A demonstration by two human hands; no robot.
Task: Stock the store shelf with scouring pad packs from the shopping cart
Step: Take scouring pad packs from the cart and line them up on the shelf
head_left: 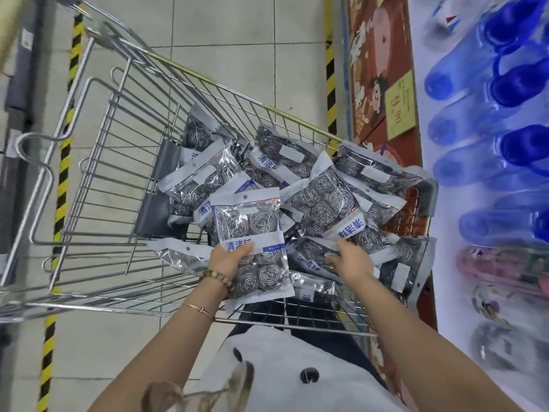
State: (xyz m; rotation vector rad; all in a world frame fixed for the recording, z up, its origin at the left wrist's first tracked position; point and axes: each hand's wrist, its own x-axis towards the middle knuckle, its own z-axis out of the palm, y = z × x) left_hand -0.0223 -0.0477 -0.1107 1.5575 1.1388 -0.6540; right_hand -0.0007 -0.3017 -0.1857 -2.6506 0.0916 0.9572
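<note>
Slippage looks like the main risk: the left hand (pixel 230 258) has its fingers and thumb curled round only the middle of one scouring pad pack (pixel 249 221), and the glossy film could slide out as it is lifted over the cart (pixel 237 93) rim. The right hand (pixel 352 258) is down among the heap with fingers loosely spread, tips touching the edge of another pack (pixel 326 200). I can't see it gripping anything yet. Pulling that pack free could drag neighbours with it, since the pile (pixel 276 162) overlaps in every direction, and a corner might snag in the wire.

Each pack is a clear bag with a white and blue printed header and band, showing several coiled steel scourers inside. It looks light, crinkly and reflective. All of them lie at the near end of the cart. The shelf (pixel 439 200) stands to the right, with blue bottles (pixel 505 84) on it.
</note>
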